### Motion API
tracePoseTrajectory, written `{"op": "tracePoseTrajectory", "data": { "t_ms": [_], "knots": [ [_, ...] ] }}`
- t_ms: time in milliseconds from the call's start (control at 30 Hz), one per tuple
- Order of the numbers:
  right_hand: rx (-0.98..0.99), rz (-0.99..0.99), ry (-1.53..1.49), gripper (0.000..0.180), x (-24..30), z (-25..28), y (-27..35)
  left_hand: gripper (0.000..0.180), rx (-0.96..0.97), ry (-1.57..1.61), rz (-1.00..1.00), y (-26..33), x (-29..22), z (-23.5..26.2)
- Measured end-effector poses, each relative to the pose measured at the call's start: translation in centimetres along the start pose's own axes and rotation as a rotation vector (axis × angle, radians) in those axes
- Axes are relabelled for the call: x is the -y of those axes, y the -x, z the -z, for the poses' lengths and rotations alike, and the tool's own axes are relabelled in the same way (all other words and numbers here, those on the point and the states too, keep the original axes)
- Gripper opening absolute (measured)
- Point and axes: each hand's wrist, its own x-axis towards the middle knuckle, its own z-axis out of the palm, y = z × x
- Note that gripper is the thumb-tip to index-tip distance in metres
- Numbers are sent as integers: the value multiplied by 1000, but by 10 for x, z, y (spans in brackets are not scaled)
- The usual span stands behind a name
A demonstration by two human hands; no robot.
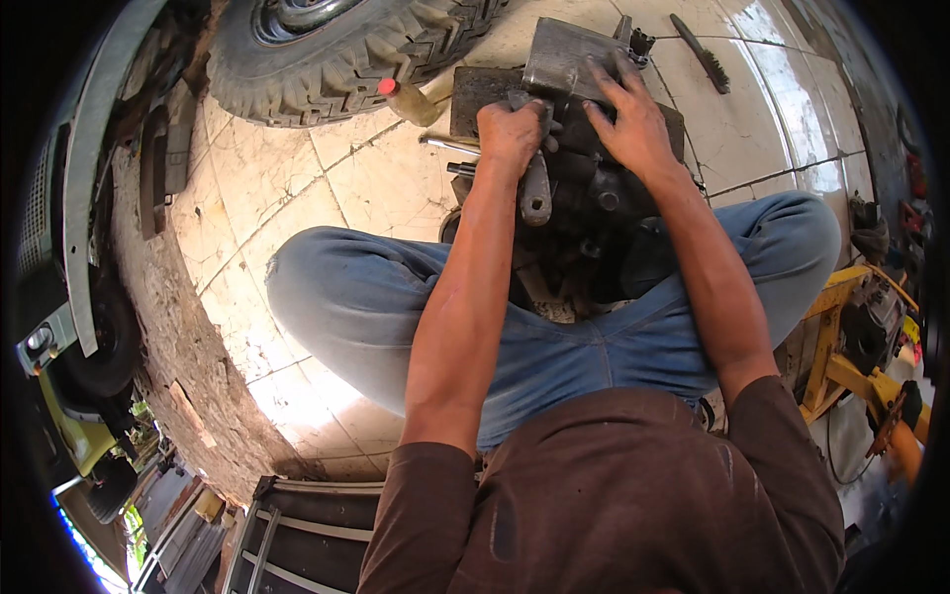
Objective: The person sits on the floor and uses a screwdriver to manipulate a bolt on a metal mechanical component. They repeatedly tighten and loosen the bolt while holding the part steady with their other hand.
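Note:
A dark, greasy gearbox-like metal housing (pixel 604 188) stands on the tiled floor between my bent legs. My left hand (pixel 513 134) is closed around a grey wrench (pixel 535 193), whose handle end with a hole points toward me. The fist hides the middle of the wrench, so I cannot tell whether its head touches the housing. On the housing's right side rests my right hand (pixel 633 124), its fingers spread over the box-shaped upper part (pixel 569 59) and holding nothing. A shiny metal rod (pixel 450 146) sticks out left of my left hand.
A big knobbly tyre (pixel 336 79) lies at the far left, with a red-capped bottle (pixel 411 104) beside it. A black brush (pixel 701 54) is on the tiles at the far right. A yellow metal frame (pixel 831 337) stands right of my knee; a dark railed panel (pixel 307 535) lies behind, left.

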Motion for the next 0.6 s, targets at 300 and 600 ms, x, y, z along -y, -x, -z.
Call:
{"op": "tracePoseTrajectory", "data": {
  "t_ms": [300, 600],
  "knots": [
    [-2, 5, 7, 62, -1, 0, -3, 23, -1, 5, -12, 1, -4, -2],
    [13, -5, -1, 62, 2, 2, -1, 23, -19, 37, -24, -1, 0, -4]
  ]
}}
